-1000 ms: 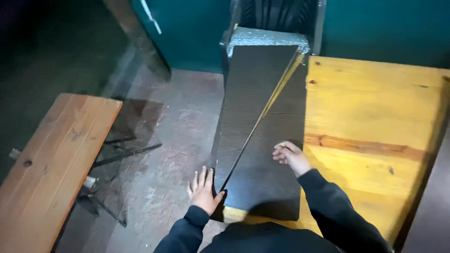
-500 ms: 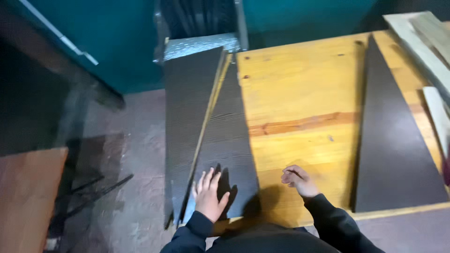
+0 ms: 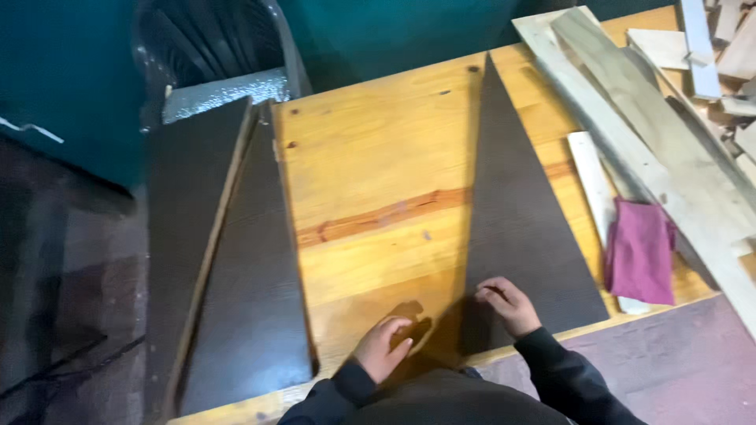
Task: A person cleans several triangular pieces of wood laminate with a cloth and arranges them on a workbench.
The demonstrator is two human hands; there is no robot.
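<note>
A dark brown triangular board (image 3: 516,220) lies flat on the yellow wooden table (image 3: 378,165), its tip pointing away from me. My right hand (image 3: 508,303) rests with curled fingers on that triangle's near left corner. My left hand (image 3: 383,346) lies on the bare tabletop near the front edge, fingers loosely bent, holding nothing. Another dark triangular board (image 3: 252,267) lies at the table's left edge, beside a long dark panel (image 3: 185,236) that hangs past the table.
A magenta cloth (image 3: 642,250) lies at the right on pale wooden planks (image 3: 646,134). More wood offcuts (image 3: 724,55) are piled at the far right. A dark plastic chair (image 3: 216,55) with a silvery pad stands beyond the table's left corner.
My view swung right from the floor and bench to the tabletop. My left hand left the dark panel for the bare table. My right hand reached the right triangle's corner.
</note>
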